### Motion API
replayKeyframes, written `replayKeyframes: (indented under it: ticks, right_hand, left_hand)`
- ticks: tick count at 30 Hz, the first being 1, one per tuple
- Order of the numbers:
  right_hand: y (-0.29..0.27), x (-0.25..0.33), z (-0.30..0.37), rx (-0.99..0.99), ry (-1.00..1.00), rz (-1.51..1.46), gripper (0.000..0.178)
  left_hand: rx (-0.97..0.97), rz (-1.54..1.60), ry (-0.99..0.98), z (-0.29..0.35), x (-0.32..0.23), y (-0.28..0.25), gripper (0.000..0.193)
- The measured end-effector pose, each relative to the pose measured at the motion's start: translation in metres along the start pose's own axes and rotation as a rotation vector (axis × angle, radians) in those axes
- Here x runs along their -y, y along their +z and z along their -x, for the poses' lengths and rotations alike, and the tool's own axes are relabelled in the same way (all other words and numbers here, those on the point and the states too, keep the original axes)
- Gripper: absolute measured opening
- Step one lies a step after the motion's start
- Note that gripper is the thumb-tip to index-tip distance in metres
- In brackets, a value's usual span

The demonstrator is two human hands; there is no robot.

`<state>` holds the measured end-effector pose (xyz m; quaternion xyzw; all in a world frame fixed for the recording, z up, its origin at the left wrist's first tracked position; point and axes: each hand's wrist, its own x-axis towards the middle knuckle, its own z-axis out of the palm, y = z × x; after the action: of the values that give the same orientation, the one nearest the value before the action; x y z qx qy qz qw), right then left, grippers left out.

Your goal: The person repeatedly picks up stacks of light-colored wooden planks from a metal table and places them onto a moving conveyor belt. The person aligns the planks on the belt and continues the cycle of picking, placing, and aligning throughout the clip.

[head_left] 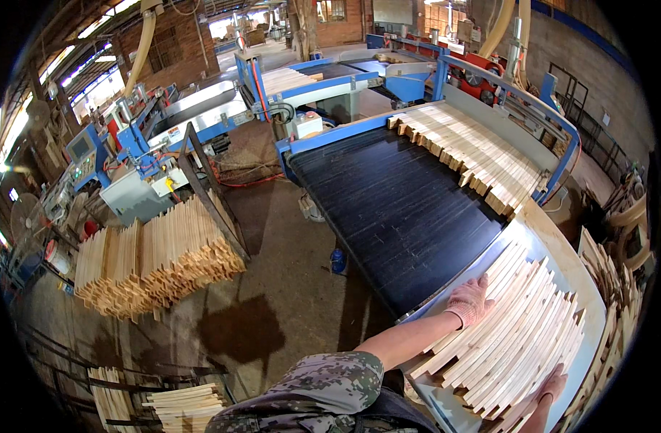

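Note:
A batch of pale wooden strips [507, 333] lies side by side on a smooth grey-white table [597, 317], their ends uneven. My left hand [471, 302], in a pinkish knit glove, rests along the batch's left side with its fingers stretched over the outer strips. At the opposite side, low on the right, my right hand [554, 382] lies against the outermost strips, fingers extended; its lower part is partly cut off by the dark rim. Beyond the table, another row of wooden strips [474, 151] sits at the far right of a black conveyor belt [402, 209].
A blue frame [510, 86] spans the conveyor's far right side. Stacked strips [157, 252] stand on the left, beside a machine with a control panel [85, 151]. More strips [186, 405] lie at lower left, and loose wood [611, 310] leans along the right.

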<state>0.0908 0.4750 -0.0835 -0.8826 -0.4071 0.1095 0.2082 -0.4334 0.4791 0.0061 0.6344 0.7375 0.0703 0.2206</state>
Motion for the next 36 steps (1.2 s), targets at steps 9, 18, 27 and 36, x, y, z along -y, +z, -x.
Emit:
replayKeyframes:
  ticks: [9, 18, 27, 36]
  right_hand:
    - [0.008, -0.019, -0.020, -0.031, -0.064, 0.046, 0.093]
    - [0.012, -0.026, -0.034, 0.011, 0.013, -0.071, 0.095]
    - [-0.027, 0.024, 0.029, -0.039, 0.015, 0.148, 0.087]
    - [-0.032, 0.036, 0.037, 0.007, 0.050, 0.134, 0.085]
  left_hand:
    - [-0.012, 0.030, 0.014, 0.005, -0.002, -0.004, 0.087]
    - [-0.053, 0.042, 0.026, -0.001, 0.001, 0.008, 0.089]
    - [-0.088, 0.035, 0.055, -0.003, -0.002, 0.009, 0.090]
    - [0.033, 0.010, 0.007, -0.002, -0.005, -0.003, 0.091]
